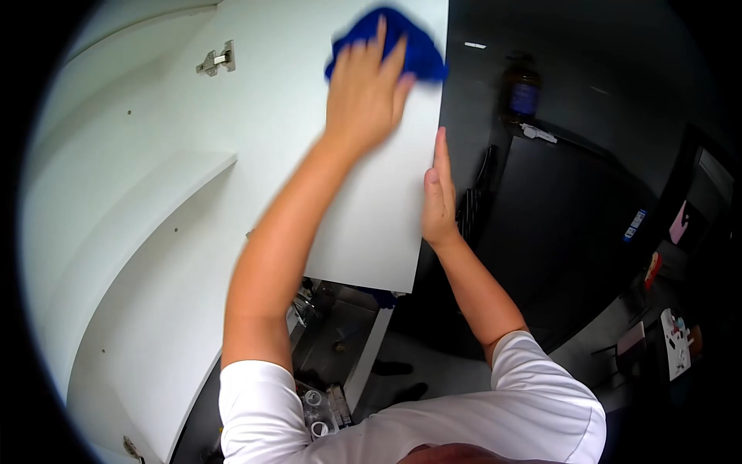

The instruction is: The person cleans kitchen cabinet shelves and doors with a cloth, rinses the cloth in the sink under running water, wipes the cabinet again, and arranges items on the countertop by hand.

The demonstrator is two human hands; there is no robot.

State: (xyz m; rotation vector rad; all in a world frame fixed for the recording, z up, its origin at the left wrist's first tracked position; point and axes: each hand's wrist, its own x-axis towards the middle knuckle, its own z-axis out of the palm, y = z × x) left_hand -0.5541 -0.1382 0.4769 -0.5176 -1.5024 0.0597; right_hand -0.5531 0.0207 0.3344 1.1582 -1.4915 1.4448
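A blue cloth lies bunched against the upper part of a white cabinet door. My left hand presses on the cloth with its fingers spread, slightly blurred. On the door's right edge rests my right hand, its fingers stretched out along the edge and nothing grasped in it. The door stands open, held by a metal hinge at its upper left.
Left of the door is the cabinet interior with a white shelf. Below are a sink and glass jars. A black refrigerator stands at right, with a bottle behind it. A table is farther right.
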